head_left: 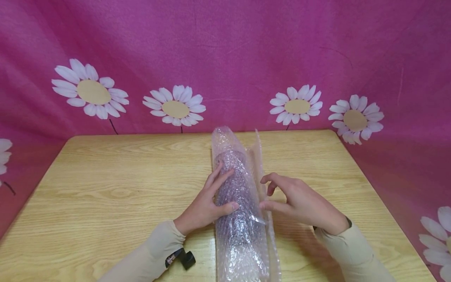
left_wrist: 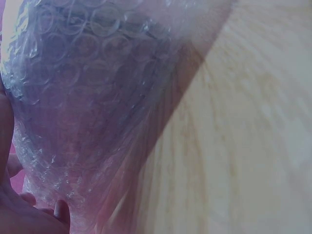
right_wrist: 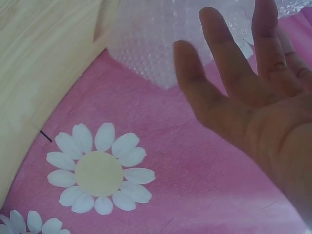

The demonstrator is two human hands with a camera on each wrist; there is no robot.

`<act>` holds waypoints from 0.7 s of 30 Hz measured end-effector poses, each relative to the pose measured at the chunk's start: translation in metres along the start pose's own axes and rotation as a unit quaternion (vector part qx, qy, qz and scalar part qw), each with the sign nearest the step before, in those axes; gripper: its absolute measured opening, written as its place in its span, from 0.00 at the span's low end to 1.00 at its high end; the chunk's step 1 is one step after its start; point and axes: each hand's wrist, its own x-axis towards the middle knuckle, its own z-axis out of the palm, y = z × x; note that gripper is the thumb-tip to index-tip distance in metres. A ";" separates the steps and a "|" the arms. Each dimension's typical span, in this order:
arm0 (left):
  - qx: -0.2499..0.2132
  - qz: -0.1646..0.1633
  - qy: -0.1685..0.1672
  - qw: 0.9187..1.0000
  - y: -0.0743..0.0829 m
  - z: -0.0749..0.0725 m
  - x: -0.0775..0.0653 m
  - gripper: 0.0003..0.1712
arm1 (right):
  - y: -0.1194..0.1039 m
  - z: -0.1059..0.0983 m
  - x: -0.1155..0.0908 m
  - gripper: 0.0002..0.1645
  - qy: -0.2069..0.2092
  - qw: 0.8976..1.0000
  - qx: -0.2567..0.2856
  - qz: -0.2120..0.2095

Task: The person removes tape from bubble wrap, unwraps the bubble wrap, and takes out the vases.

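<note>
A long bundle of clear bubble wrap lies lengthwise on the table, around a purplish-grey object whose kind the wrap hides. My left hand rests on the bundle's left side, thumb and fingers spread over it. In the left wrist view the bubbles of the wrap fill the upper left, beside part of that hand. At the right, a loose flap of the wrap stands up. My right hand is beside this flap, its fingers loosely bent; in the right wrist view its fingers are spread apart.
The wooden table extends to both sides of the bundle. A pink cloth with white daisies hangs behind and beside it. A small black piece shows by the left sleeve. A shiny narrow strip lies on the wrap.
</note>
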 end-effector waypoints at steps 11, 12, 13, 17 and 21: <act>0.001 -0.004 0.001 1.000 0.000 0.000 0.000 0.53 | 0.011 0.001 0.004 0.21 0.035 0.999 -0.037 -0.016; 0.000 -0.004 0.001 1.000 0.000 0.000 -0.001 0.53 | 0.012 0.001 0.005 0.21 0.036 0.999 -0.038 -0.013; 0.000 -0.003 0.001 1.000 0.000 0.000 -0.001 0.53 | 0.013 0.001 0.005 0.21 0.036 0.999 -0.037 -0.010; 0.000 0.001 0.002 1.000 0.000 0.000 -0.001 0.53 | 0.016 0.002 0.006 0.18 0.041 0.998 -0.038 -0.002; 0.002 -0.002 0.003 1.000 -0.001 0.000 -0.001 0.53 | 0.019 0.001 0.006 0.17 0.043 0.998 -0.037 0.012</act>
